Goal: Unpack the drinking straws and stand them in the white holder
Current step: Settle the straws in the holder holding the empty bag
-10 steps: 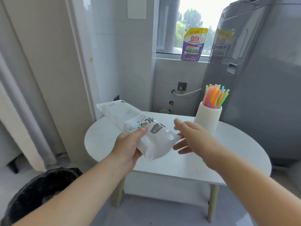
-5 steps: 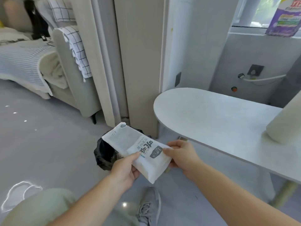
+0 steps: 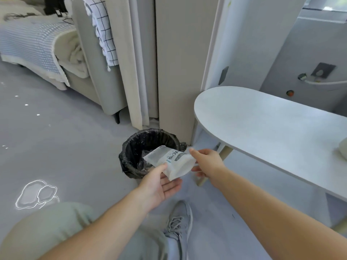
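The white plastic straw bag, flat and with dark print, hangs over the open mouth of a bin. My left hand lies palm up under its near end, fingers straight and spread, with the thumb touching the bag's edge. My right hand is at the bag's right end with fingers extended, the fingertips against it. Only a sliver of the white holder shows on the table at the right edge. The straws are out of view.
A round bin with a black liner stands on the grey floor beside the white oval table. My grey shoe is below the hands. A sofa with blankets is at the back left, and a curtain hangs behind the bin.
The view has swung down and left from the table to the bin. Both hands carried the bag over the bin, and my left hand's grip has opened.
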The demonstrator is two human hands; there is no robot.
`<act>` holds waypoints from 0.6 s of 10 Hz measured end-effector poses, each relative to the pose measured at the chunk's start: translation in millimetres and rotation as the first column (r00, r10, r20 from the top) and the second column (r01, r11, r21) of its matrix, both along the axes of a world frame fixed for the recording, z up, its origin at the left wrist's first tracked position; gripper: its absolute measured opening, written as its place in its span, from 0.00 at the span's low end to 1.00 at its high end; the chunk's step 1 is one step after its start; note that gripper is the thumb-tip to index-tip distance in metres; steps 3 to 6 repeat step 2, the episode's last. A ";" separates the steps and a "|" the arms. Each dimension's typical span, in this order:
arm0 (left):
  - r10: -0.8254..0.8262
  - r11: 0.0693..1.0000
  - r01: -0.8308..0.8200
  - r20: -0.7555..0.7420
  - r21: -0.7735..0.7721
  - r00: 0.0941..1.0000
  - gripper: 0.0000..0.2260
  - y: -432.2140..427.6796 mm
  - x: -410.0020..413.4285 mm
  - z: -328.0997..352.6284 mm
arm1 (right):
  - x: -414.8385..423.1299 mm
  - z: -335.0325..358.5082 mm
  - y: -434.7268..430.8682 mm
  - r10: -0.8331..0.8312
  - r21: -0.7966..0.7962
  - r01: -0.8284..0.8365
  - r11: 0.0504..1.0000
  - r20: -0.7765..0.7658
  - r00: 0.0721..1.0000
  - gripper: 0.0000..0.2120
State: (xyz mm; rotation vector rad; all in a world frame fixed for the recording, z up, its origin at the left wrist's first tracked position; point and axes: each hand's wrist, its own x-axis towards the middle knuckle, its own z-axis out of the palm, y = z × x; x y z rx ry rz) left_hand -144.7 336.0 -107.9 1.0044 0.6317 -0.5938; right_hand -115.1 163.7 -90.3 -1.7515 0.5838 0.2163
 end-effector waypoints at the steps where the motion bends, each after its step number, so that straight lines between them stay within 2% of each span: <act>1: 0.000 1.000 0.000 -0.015 -0.011 1.000 0.23 -6.4 -0.5 -1.2 | -0.7 -4.1 -4.7 -0.038 0.015 0.038 0.999 0.025 0.999 0.19; 2: -0.088 0.996 0.087 -0.052 -0.016 0.995 0.24 -16.9 -8.1 1.2 | -8.7 -3.0 -11.7 -0.052 0.028 0.051 0.998 0.028 0.998 0.18; 6: -0.088 0.996 0.087 -0.052 -0.016 0.995 0.24 -16.9 -8.1 1.2 | -8.7 -3.0 -11.7 -0.052 0.028 0.051 0.998 0.028 0.998 0.18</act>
